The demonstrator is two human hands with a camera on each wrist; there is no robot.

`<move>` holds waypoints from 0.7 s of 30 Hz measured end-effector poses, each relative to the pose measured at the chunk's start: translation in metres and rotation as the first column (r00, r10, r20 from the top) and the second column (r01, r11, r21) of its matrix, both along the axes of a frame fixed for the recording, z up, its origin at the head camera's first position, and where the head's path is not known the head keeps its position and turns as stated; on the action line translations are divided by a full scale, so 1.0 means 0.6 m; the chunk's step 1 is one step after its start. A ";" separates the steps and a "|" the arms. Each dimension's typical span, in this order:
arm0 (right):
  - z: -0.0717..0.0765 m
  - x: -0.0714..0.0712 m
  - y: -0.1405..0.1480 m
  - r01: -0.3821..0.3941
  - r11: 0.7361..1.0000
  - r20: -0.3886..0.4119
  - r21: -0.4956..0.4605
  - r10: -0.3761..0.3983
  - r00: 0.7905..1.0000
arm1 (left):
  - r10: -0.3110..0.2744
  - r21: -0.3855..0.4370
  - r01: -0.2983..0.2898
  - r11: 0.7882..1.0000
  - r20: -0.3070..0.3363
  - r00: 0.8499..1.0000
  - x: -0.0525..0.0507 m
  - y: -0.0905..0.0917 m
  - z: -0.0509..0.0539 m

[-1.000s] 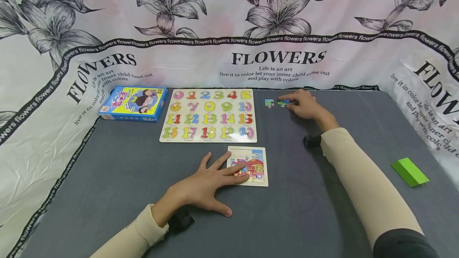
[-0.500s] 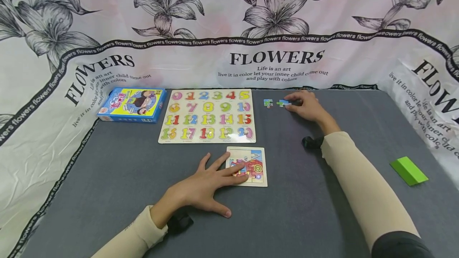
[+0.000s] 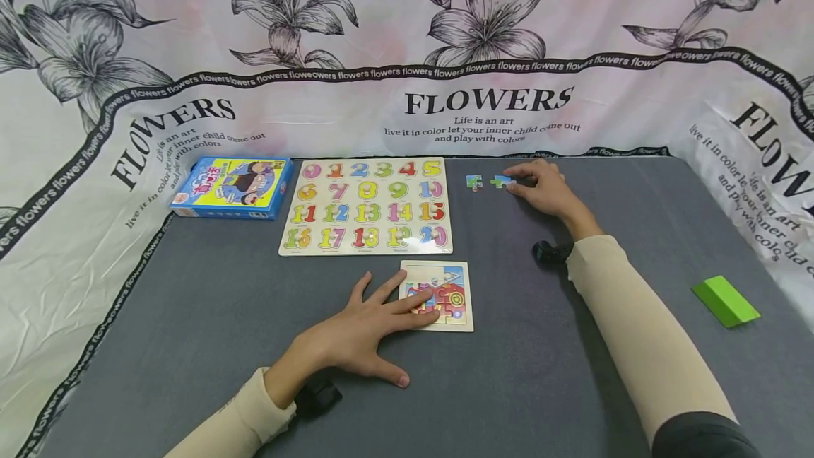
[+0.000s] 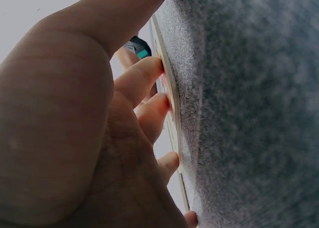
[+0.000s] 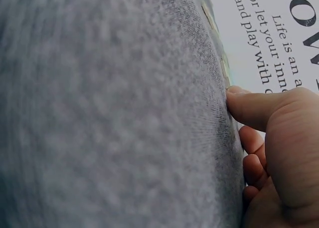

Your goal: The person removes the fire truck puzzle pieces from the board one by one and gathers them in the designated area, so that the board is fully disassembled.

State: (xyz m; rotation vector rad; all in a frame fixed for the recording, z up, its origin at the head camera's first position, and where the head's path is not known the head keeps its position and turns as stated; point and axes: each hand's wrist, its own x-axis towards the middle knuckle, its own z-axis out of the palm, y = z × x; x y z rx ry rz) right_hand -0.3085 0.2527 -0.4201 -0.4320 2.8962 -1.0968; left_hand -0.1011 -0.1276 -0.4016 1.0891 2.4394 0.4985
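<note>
Two puzzle pieces (image 3: 474,181) show print, head view only.

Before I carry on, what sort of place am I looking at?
Probably an indoor tabletop set up for puzzle play: a grey table surface bears a number board and a small picture puzzle, and a flower-printed cloth rises behind it.

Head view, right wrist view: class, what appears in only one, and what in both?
Head only: left hand on the small puzzle board, number board, blue box, green block.
Right wrist only: three fingertips tucked under the right hand.
Both: that hand, grey cloth, printed backdrop; pale slivers by the thumb in the wrist view are probably puzzle pieces.
</note>
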 end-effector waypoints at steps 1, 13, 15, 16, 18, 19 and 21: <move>0.000 0.000 0.000 0.001 1.000 -0.001 -0.001 -0.001 1.000 | 0.000 -0.001 0.000 1.000 0.000 1.000 0.000 0.000 0.000; 0.000 0.001 -0.003 0.026 1.000 -0.001 -0.005 -0.026 1.000 | -0.003 -0.002 0.003 1.000 -0.003 1.000 0.000 -0.001 -0.001; -0.001 0.001 -0.002 0.026 1.000 -0.001 -0.007 -0.026 1.000 | -0.003 -0.003 0.003 1.000 -0.006 1.000 0.000 -0.001 -0.001; -0.001 0.001 -0.002 0.028 1.000 0.001 -0.010 -0.028 1.000 | -0.003 -0.002 0.003 1.000 -0.005 1.000 0.000 -0.001 -0.001; -0.003 0.001 -0.001 0.033 0.999 -0.003 -0.011 -0.033 0.999 | -0.003 -0.001 0.003 1.000 -0.004 1.000 0.000 -0.001 -0.001; -0.004 0.001 0.000 0.036 0.999 -0.007 -0.013 -0.036 0.999 | -0.002 -0.001 0.002 1.000 -0.002 1.000 0.000 -0.001 0.000; -0.006 0.001 0.001 0.042 0.999 -0.024 -0.024 -0.043 0.999 | -0.002 -0.001 0.002 1.000 -0.001 1.000 0.000 0.000 0.000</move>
